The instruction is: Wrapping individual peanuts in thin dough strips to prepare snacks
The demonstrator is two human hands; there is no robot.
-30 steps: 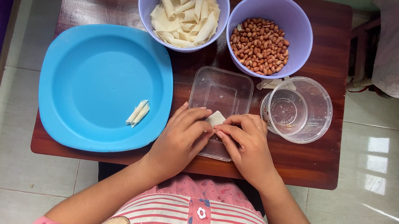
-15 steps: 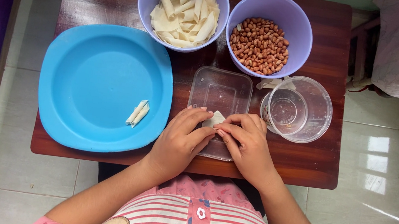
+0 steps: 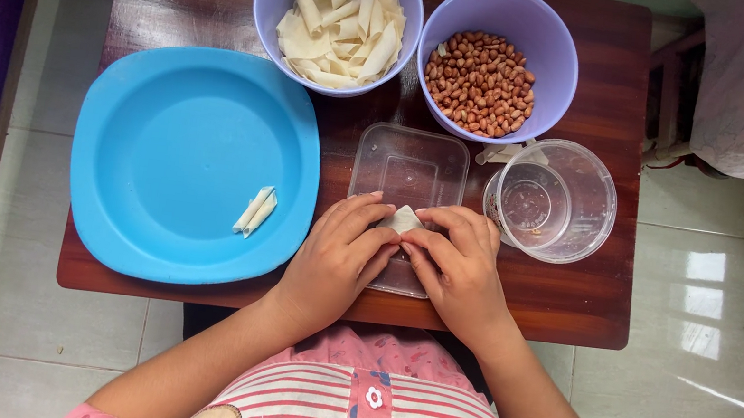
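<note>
So I've got both hands, left hand [image 3: 334, 257] and right hand [image 3: 457, 266], pinching a small pale wrapper [image 3: 403, 218] over the clear lid [image 3: 410, 168], blue plate [image 3: 163, 124] just beside.

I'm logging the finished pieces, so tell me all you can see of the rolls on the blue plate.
Two small rolled wrappers, pale cream and dough-like, lie side by side and touching on the blue plate, near its lower right. Both are slim, tapered and tilted the same diagonal way. Neither hand touches them; the left hand is nearest.

Blue plate [image 3: 164, 115] w/ two rolls [image 3: 256, 210], peanut bowl [image 3: 502, 20], clear round tub [image 3: 587, 175], tiled floor [image 3: 714, 302]
</note>
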